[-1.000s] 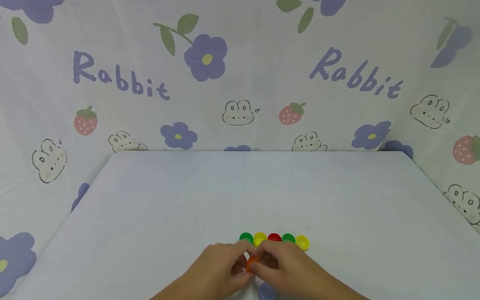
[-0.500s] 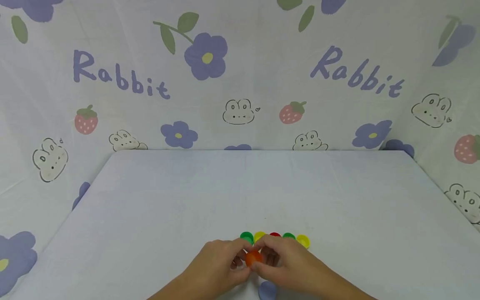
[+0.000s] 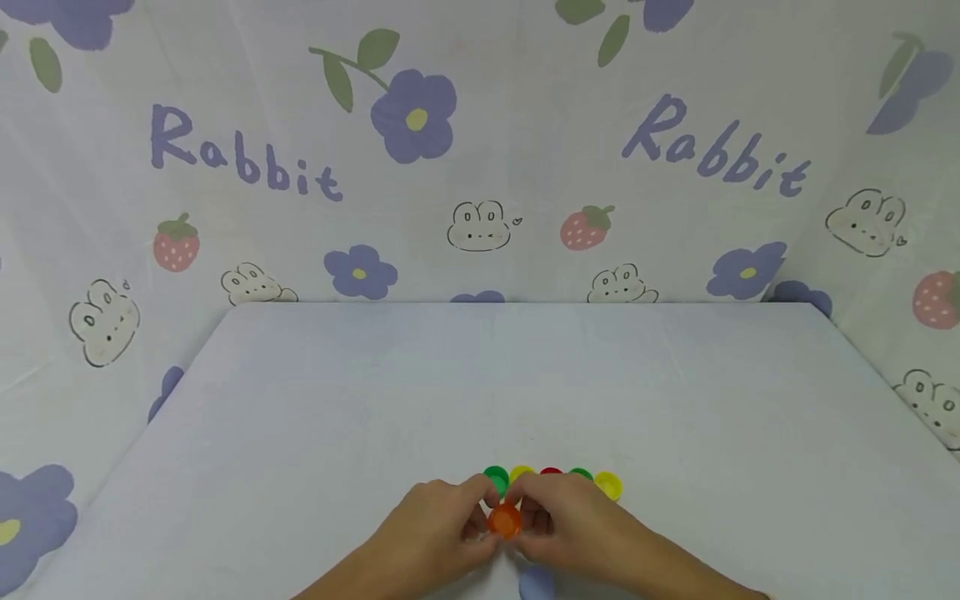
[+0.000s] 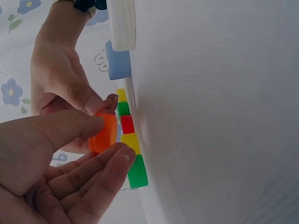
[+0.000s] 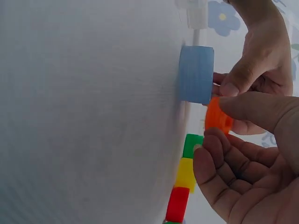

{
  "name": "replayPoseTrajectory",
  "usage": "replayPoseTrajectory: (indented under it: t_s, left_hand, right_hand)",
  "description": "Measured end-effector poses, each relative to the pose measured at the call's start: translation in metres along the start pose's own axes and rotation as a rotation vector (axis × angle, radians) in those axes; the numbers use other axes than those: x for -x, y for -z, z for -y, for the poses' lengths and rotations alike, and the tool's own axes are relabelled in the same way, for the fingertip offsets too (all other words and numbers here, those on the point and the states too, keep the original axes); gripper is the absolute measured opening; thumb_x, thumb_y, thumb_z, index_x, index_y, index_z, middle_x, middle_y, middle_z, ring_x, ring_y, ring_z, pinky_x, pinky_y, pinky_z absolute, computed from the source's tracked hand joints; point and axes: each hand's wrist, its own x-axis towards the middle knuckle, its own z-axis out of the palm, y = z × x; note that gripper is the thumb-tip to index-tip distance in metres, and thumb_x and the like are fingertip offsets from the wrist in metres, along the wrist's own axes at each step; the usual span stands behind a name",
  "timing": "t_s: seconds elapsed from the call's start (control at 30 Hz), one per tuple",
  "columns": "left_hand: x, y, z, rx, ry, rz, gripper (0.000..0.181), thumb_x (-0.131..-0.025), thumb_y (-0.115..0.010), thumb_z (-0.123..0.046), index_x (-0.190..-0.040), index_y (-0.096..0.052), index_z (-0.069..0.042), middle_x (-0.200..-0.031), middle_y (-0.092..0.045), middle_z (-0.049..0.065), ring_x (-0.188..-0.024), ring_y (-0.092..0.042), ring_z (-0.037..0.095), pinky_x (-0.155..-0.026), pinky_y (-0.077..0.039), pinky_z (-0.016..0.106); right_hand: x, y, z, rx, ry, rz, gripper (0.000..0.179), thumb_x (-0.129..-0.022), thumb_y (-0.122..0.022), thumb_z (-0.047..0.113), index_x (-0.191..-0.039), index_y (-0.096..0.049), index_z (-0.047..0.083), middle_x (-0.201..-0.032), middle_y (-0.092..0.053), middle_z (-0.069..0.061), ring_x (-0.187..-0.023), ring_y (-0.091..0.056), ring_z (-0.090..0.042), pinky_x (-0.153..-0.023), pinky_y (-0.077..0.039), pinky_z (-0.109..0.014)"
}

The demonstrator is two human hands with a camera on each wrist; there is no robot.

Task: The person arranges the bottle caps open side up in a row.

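Note:
An orange plastic cap (image 3: 505, 521), round with a raised rim, is held up between both hands near the front middle of the table. My left hand (image 3: 438, 529) pinches its left side between thumb and fingers. From the other side my right hand (image 3: 573, 529) pinches it the same way. In the head view the cap's open, hollow side faces the camera. Just beyond the hands lies a row of similar caps: a green cap (image 3: 496, 481), a yellow cap (image 3: 521, 474), a red cap (image 3: 551, 472), another green cap (image 3: 581, 473) and another yellow cap (image 3: 608, 486). My right fingers partly cover the middle ones.
A blue, smooth-sided object (image 5: 196, 74) stands on the white table (image 3: 300, 400) on the near side of the hands. Beyond it in the left wrist view is a white object (image 4: 123, 23). Printed cloth walls (image 3: 480, 125) enclose the table's back and sides.
The orange cap has turned between the fingers, from edge-on to showing its hollow face to the head camera. Both hands stay in nearly the same place; the row of caps has not moved.

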Motion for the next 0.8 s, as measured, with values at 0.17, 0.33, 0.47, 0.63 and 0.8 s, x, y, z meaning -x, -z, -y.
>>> replayPoseTrajectory:
  t_s: [0.17, 0.33, 0.47, 0.63, 0.8]
  left_hand:
    - [-0.003, 0.000, 0.001, -0.074, 0.098, 0.099, 0.020, -0.087, -0.080, -0.018, -0.097, -0.064, -0.012, -0.067, -0.053, -0.014, -0.060, -0.046, 0.001, -0.059, -0.043, 0.018]
    - [-0.006, -0.001, 0.006, -0.156, 0.117, 0.081, 0.017, -0.085, -0.080, -0.022, -0.090, -0.066, -0.013, -0.066, -0.052, -0.013, -0.058, -0.046, 0.002, -0.057, -0.041, 0.020]
    - [-0.008, 0.000, 0.009, -0.181, 0.109, 0.034, 0.017, -0.083, -0.081, -0.022, -0.084, -0.067, -0.013, -0.066, -0.056, -0.011, -0.059, -0.048, 0.002, -0.055, -0.042, 0.020]
    - [-0.011, 0.001, 0.011, -0.197, 0.098, 0.025, 0.018, -0.084, -0.081, -0.022, -0.080, -0.066, -0.012, -0.064, -0.055, -0.010, -0.057, -0.047, 0.002, -0.053, -0.041, 0.019]
    - [-0.013, 0.000, 0.011, -0.220, 0.091, 0.018, 0.019, -0.084, -0.082, -0.023, -0.079, -0.066, -0.012, -0.063, -0.054, -0.011, -0.056, -0.046, 0.002, -0.052, -0.040, 0.019]
  right_hand:
    - [-0.009, -0.001, 0.004, 0.145, -0.035, 0.093, 0.017, -0.085, -0.080, 0.012, -0.098, -0.070, 0.012, -0.074, -0.056, 0.015, -0.067, -0.051, -0.001, -0.065, -0.048, -0.021]
    - [-0.015, -0.003, 0.006, 0.188, -0.030, 0.116, 0.024, -0.087, -0.080, 0.014, -0.105, -0.065, 0.010, -0.074, -0.058, 0.014, -0.065, -0.050, 0.000, -0.064, -0.047, -0.021]
    - [-0.017, -0.003, 0.004, 0.185, -0.006, 0.067, 0.025, -0.088, -0.080, 0.012, -0.101, -0.060, 0.014, -0.074, -0.059, 0.013, -0.064, -0.050, -0.001, -0.062, -0.046, -0.021]
    - [-0.016, -0.004, 0.002, 0.189, -0.013, 0.035, 0.025, -0.088, -0.080, 0.013, -0.097, -0.058, 0.017, -0.074, -0.058, 0.013, -0.065, -0.050, -0.001, -0.061, -0.046, -0.021]
    - [-0.016, -0.003, 0.002, 0.198, -0.035, 0.033, 0.025, -0.088, -0.081, 0.013, -0.097, -0.058, 0.018, -0.076, -0.058, 0.013, -0.066, -0.050, -0.002, -0.061, -0.046, -0.021]
